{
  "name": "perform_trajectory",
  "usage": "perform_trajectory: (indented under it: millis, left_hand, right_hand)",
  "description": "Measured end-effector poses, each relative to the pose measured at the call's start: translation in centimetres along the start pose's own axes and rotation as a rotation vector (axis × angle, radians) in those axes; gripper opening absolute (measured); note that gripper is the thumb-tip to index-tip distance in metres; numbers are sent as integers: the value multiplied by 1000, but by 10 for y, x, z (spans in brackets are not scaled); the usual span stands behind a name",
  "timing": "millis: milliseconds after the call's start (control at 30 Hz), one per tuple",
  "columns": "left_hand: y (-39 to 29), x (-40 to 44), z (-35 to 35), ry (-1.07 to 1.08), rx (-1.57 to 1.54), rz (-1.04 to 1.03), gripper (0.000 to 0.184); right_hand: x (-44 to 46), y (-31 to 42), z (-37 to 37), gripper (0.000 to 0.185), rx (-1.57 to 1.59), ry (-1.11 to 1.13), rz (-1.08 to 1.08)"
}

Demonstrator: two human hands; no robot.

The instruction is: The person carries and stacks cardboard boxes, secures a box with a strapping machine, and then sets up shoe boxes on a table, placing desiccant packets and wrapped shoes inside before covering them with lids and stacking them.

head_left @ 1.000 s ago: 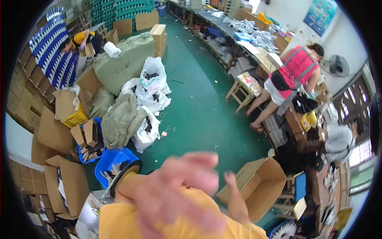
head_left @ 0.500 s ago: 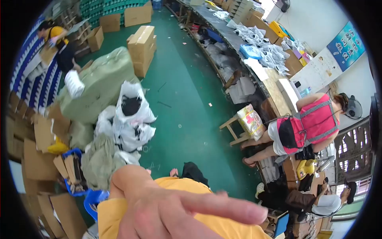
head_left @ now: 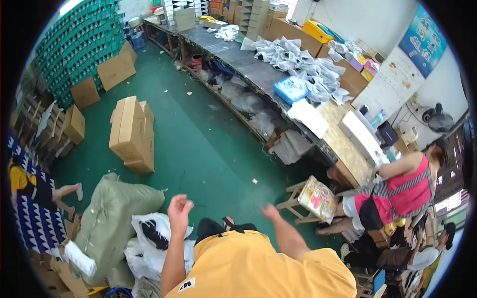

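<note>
Fingers half curled on the left hand (head_left: 180,208), holding nothing I can see; on the right hand (head_left: 271,212), too blurred to tell! White sack (head_left: 143,251) sits near on the left, wooden stool (head_left: 290,202) off to the right with a colourful pack (head_left: 318,199) on top. Trouble spots: a careless arm or knee could jolt the stool and spill the pack; a foot could snag the sack's loose plastic. Pack's printed face points up, long axis slanting far left to near right; sack's axis, partly hidden, I can't call.
</note>
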State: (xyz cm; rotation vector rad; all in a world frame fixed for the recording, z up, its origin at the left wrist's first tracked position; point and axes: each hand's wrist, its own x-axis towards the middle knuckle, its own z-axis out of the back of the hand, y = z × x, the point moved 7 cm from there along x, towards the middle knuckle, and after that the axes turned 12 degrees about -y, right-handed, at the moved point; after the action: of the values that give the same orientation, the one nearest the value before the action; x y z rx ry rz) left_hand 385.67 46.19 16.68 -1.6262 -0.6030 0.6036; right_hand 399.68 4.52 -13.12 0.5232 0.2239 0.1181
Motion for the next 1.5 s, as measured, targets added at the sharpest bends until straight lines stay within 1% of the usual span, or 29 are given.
perform_trajectory:
  millis: [33, 67, 100, 167, 200, 267, 300, 333, 433, 467, 500, 533, 567, 600, 667, 733, 767, 800, 867, 900, 933, 1033, 1133, 1167, 1200, 1233, 1333, 1400, 1500]
  left_hand:
    - [37, 27, 21, -27, 83, 18, 15]
    - [78, 50, 48, -101, 203, 131, 15]
    - [118, 70, 78, -181, 319, 244, 16]
    - [203, 101, 138, -302, 349, 440, 18]
    - [213, 126, 149, -362, 327, 456, 18]
    - [232, 161, 179, -453, 417, 639, 17]
    - [240, 190, 187, -425, 400, 647, 17]
    - [248, 222, 195, -386, 390, 658, 17]
    - [277, 319, 221, -552, 304, 738, 16]
    - [275, 353, 227, -574, 305, 783, 16]
    - [263, 387, 232, -603, 294, 803, 16]
    - [246, 417, 234, -689, 197, 815, 18]
    - [230, 445, 235, -770, 104, 816, 20]
    - [212, 474, 236, -787, 102, 814, 20]
    - [175, 541, 241, -818, 60, 623, 22]
    - [174, 594, 249, -837, 129, 539, 19]
    - [190, 619, 254, -874, 110, 528, 17]
    - [219, 647, 254, -886, -95, 530, 18]
    - [220, 710, 230, -814, -78, 727, 22]
    - [227, 744, 216, -811, -162, 665, 20]
    - [235, 779, 204, -736, -126, 709, 21]
    - [236, 878, 171, -488, 87, 874, 25]
    - [223, 981, 147, -264, 308, 944, 30]
    - [221, 1019, 139, -194, 380, 953, 31]
    - [218, 1053, 135, -137, 442, 963, 33]
    - [218, 1086, 130, -87, 505, 965, 34]
    - [215, 1198, 114, 14, 674, 945, 39]
    - [204, 1267, 93, 47, 751, 920, 43]
    - [195, 1374, 26, 119, 744, 822, 48]
  right_hand:
    - [80, 84, 44, 40, 23, -38, 48]
    - [161, 148, 69, 35, 107, -203, 231]
    - [218, 225, 111, 31, 289, -255, 295]
    - [315, 343, 160, 28, 338, -392, 419]
    - [347, 397, 178, 27, 364, -408, 394]
    - [449, 458, 145, 30, 608, -334, 489]
    - [461, 496, 136, 32, 722, -195, 374]
    - [484, 518, 109, 26, 870, -182, 376]
    - [537, 524, -5, 20, 527, -56, 523]
    - [529, 523, -33, 22, 335, 50, 642]
    - [531, 492, -73, 26, 99, 256, 624]
    - [533, 437, -122, 27, -99, 614, 457]
    - [523, 407, -137, 24, -225, 796, 212]
    - [534, 310, -189, 20, 452, 1076, -318]
    - [523, 302, -161, 19, 15, 1033, -590]
    - [562, 330, -167, 18, -4, 1023, -739]
    - [594, 351, -176, 18, 20, 1035, -710]
    - [642, 403, -170, 17, -92, 1105, -399]
    - [777, 393, -253, 33, -573, 798, 441]
    - [811, 514, -187, 38, -386, 532, 126]
    - [859, 555, -186, 42, -225, 343, 117]
    - [944, 721, -117, 49, 180, 60, 153]
    - [971, 823, -61, 41, 402, -72, 279]
    - [968, 843, -42, 39, 483, -34, 308]
    - [973, 847, -47, 38, 502, -88, 410]
    - [962, 847, -35, 38, 482, -70, 382]
    - [963, 803, -31, 39, 468, -41, 233]
    - [968, 745, -25, 40, 335, -113, -5]
    - [991, 686, 18, 42, 300, -118, -81]
